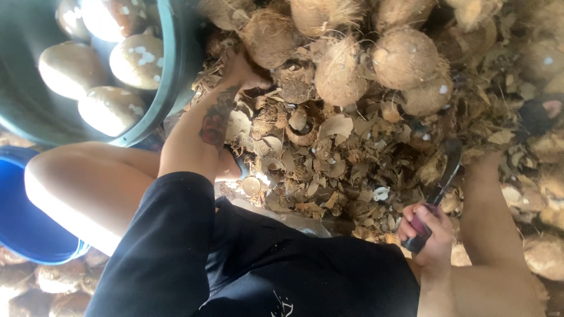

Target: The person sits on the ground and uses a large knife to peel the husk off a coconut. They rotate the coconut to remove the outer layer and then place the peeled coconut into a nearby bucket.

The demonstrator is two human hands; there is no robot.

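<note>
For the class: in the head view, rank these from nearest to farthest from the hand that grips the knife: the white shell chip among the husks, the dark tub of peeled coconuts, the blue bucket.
From the right hand:
1. White shell chip, just left of it among the husks.
2. Dark tub, upper left.
3. Blue bucket, far left edge.

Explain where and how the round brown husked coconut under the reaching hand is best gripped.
Probably over its rounded top, fingers spread wide: the round brown husked coconut is bulky, fibrous and without a handle. Come from the open, scrap-strewn side where the left hand already touches it; other coconuts crowd the far side.
</note>
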